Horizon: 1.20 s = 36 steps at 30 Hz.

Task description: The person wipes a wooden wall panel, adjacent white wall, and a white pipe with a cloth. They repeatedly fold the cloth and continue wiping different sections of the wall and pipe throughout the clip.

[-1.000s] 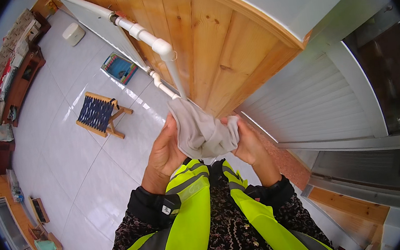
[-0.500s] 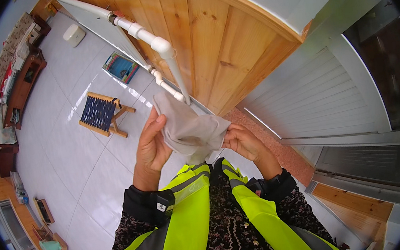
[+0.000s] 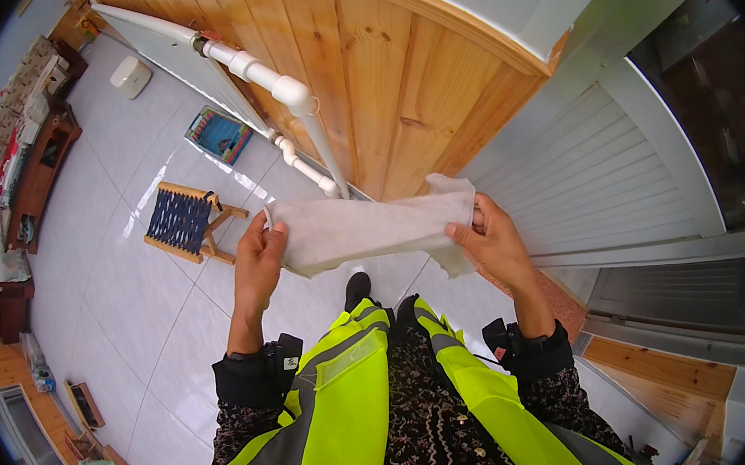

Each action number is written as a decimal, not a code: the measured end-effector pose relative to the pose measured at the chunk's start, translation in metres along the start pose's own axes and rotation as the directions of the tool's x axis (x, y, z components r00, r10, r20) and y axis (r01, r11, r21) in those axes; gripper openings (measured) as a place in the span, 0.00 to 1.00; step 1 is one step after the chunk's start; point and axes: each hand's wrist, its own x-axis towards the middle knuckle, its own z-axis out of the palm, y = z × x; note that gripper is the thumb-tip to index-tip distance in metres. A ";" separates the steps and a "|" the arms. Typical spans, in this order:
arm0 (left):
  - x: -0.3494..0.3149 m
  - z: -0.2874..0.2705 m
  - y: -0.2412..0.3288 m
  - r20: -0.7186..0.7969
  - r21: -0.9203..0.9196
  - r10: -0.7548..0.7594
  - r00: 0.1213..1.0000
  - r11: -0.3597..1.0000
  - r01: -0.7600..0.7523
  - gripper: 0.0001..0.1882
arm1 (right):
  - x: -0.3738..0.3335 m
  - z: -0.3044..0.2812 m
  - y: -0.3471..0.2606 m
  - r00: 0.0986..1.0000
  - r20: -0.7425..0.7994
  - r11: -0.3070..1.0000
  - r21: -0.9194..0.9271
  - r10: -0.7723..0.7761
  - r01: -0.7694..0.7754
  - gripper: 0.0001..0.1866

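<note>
A thin, pale grey-white cloth (image 3: 363, 227) is stretched out between my two hands above the floor. My left hand (image 3: 258, 259) pinches its left end, the thumb over the edge. At the other end my right hand (image 3: 494, 235) is closed on it, the thumb in front and the fingers partly hidden behind the fabric. One corner stands up past my right fingers, and a loose flap hangs below them. The cloth's lower edge sags a little between the hands.
A folding stool (image 3: 183, 219) with a dark woven seat stands at the left. Beyond it a blue tray-like thing (image 3: 219, 135) lies by the white pipes (image 3: 290, 90) and wood-panelled wall (image 3: 391, 74). A grey door (image 3: 587, 180) is at the right, a sofa (image 3: 19, 116) far left.
My hands have moved apart, the right one outward to the right. The cloth, bunched and drooping before, is now spread wide and nearly level. A dark shoe has come into sight below it.
</note>
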 end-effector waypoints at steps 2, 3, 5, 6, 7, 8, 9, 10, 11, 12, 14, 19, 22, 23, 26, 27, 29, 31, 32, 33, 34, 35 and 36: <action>0.000 0.001 -0.010 -0.069 0.141 -0.081 0.994 0.986 0.090 0.22 | -0.001 0.001 -0.003 0.997 -0.059 0.994 -0.096 0.050 -0.056 0.17; 0.000 0.002 -0.013 -0.077 0.135 -0.063 0.995 0.988 0.073 0.22 | -0.003 0.001 -0.003 0.997 -0.068 0.989 -0.139 0.047 -0.056 0.18; 0.001 0.002 -0.018 -0.098 0.072 -0.060 0.993 0.995 0.067 0.22 | -0.005 0.001 -0.004 0.999 -0.019 0.948 -0.316 0.037 -0.041 0.19; 0.001 0.002 -0.019 -0.133 0.164 0.024 0.991 0.986 -0.002 0.21 | -0.005 0.001 -0.004 0.997 -0.004 0.925 -0.372 0.079 -0.074 0.20; 0.003 0.003 -0.020 -0.161 0.231 0.122 0.979 0.969 -0.083 0.21 | -0.007 0.002 -0.004 0.999 0.037 0.913 -0.409 0.032 -0.014 0.21; 0.004 0.003 -0.021 -0.185 0.282 0.179 0.966 0.952 -0.123 0.21 | -0.008 0.003 -0.004 0.997 0.062 0.908 -0.420 0.034 -0.005 0.22; 0.003 0.003 -0.022 -0.178 0.152 0.089 0.980 0.986 -0.062 0.23 | -0.009 0.004 -0.004 0.995 0.088 0.902 -0.431 0.036 0.005 0.22; 0.003 0.004 -0.021 -0.181 0.101 0.012 0.983 0.995 0.007 0.24 | -0.011 0.007 -0.005 0.994 0.111 0.909 -0.416 0.007 0.039 0.23; 0.004 0.004 -0.021 -0.179 0.025 -0.081 0.980 0.996 0.087 0.25 | -0.012 0.009 -0.006 0.991 0.133 0.913 -0.400 -0.023 0.074 0.23; 0.003 0.003 -0.019 -0.167 -0.073 -0.189 0.968 0.981 0.179 0.26 | -0.012 0.011 -0.008 0.988 0.152 0.927 -0.362 -0.040 0.093 0.24; 0.000 0.002 -0.015 -0.114 -0.126 -0.163 0.980 0.981 0.149 0.31 | -0.014 0.014 -0.012 0.973 0.196 0.886 -0.420 -0.123 0.197 0.25; -0.014 -0.007 0.001 0.298 -0.044 -0.119 0.947 0.990 0.138 0.29 | -0.009 0.019 -0.018 0.970 0.129 0.685 -0.688 -0.208 0.239 0.26; -0.023 -0.004 0.005 0.425 0.221 -0.096 0.900 0.975 0.000 0.32 | -0.004 0.021 -0.021 0.976 0.106 0.580 -0.790 -0.190 0.198 0.26; -0.026 -0.001 0.005 0.443 0.323 -0.077 0.893 0.943 -0.079 0.32 | -0.003 0.023 -0.021 0.977 0.096 0.580 -0.792 -0.188 0.190 0.25; -0.031 0.010 0.005 0.389 0.565 -0.002 0.921 0.790 -0.237 0.26 | 0.002 0.032 -0.019 0.934 0.052 0.549 -0.797 -0.354 0.253 0.23; -0.031 0.012 0.005 0.340 0.637 -0.017 0.940 0.740 -0.217 0.24 | 0.003 0.035 -0.018 0.913 0.014 0.548 -0.796 -0.407 0.256 0.23; -0.030 0.016 0.006 0.203 0.734 -0.001 0.979 0.662 -0.152 0.16 | 0.005 0.038 -0.017 0.889 -0.069 0.601 -0.761 -0.452 0.246 0.22; -0.028 0.014 0.008 0.164 0.765 -0.017 0.986 0.634 -0.116 0.16 | 0.006 0.038 -0.015 0.906 -0.076 0.599 -0.773 -0.416 0.210 0.20; -0.026 0.012 0.008 0.141 0.784 -0.001 0.990 0.611 -0.111 0.16 | 0.007 0.036 -0.015 0.928 -0.032 0.560 -0.805 -0.371 0.196 0.19; -0.025 0.010 0.008 0.168 0.802 0.069 0.983 0.570 -0.177 0.17 | 0.009 0.033 -0.014 0.947 -0.012 0.531 -0.830 -0.321 0.169 0.18; -0.024 0.008 0.007 0.194 0.821 0.156 0.969 0.514 -0.247 0.18 | 0.010 0.032 -0.013 0.948 0.021 0.530 -0.825 -0.317 0.196 0.17; -0.023 0.006 0.006 0.223 0.836 0.240 0.945 0.452 -0.312 0.19 | 0.012 0.030 -0.011 0.949 0.034 0.542 -0.814 -0.314 0.209 0.15; -0.021 0.003 0.004 0.269 0.820 0.326 0.906 0.417 -0.393 0.19 | 0.015 0.028 -0.009 0.950 0.048 0.553 -0.804 -0.310 0.221 0.14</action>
